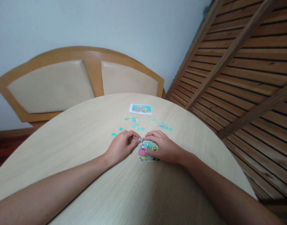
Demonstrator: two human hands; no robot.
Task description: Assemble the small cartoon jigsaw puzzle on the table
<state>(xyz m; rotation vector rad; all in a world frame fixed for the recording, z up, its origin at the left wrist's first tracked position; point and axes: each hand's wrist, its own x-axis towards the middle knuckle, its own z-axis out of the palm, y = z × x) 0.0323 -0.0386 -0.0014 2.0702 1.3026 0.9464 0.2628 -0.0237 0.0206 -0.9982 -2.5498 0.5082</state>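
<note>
A small, partly assembled cartoon jigsaw puzzle [145, 152] lies on the round light-wood table [87, 140]. My left hand [121, 146] rests at its left edge, fingers curled and pinched at the puzzle's top corner on a teal piece I can barely make out. My right hand [161, 147] lies over the puzzle's right side, fingers bent and pressing down on it. Several loose teal puzzle pieces [136, 123] are scattered just beyond both hands. A small reference picture card [140, 108] lies farther back.
A wooden headboard with two beige padded panels [63, 84] stands behind the table against a pale wall. A slatted wooden frame [239, 72] leans at the right. The table's right edge [228, 147] curves close to it.
</note>
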